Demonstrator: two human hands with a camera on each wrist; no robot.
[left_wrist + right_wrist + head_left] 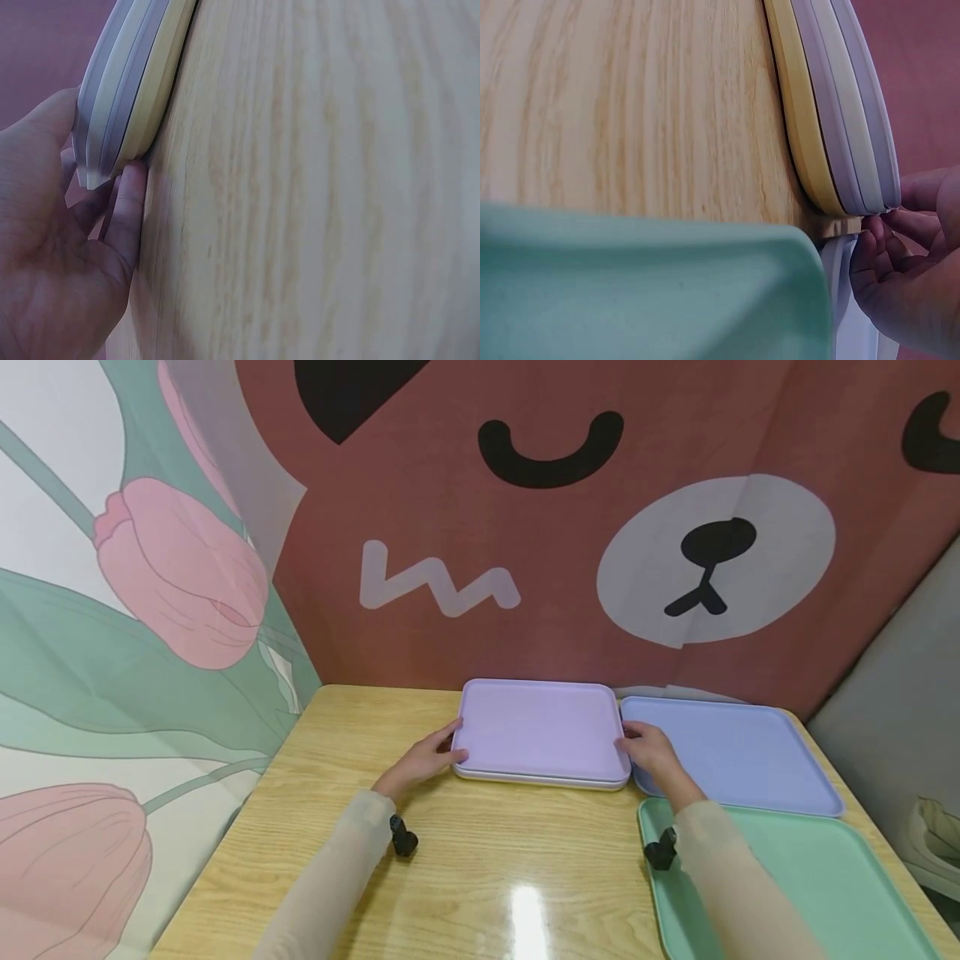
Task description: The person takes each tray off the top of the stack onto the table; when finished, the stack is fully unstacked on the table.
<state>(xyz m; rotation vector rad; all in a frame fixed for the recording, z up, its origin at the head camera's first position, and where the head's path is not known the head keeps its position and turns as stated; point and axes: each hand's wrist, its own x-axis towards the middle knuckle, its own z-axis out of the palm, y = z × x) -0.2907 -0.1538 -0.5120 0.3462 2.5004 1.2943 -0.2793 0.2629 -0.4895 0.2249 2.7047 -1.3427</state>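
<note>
A stack of several rectangular trays lies at the back of the wooden table, a lavender tray (540, 727) on top. Pale cream, lavender and yellow rims show below it in the wrist views, the yellow tray (166, 67) lowest. My left hand (423, 758) holds the stack's left end, thumb at the upper rim and fingers low by the tabletop. At the opposite end, my right hand (652, 750) grips the stack's edge. Its thumb lies near the top rim, and its other fingers (866, 251) curl beside the corner.
Right of the stack lies a blue tray (735, 752), close against it. A larger green tray (810, 868) sits nearer, under my right forearm. Behind the table (480, 860) hangs a brown bear-print cloth (420, 643); a tulip-print cloth (187, 577) covers the left side.
</note>
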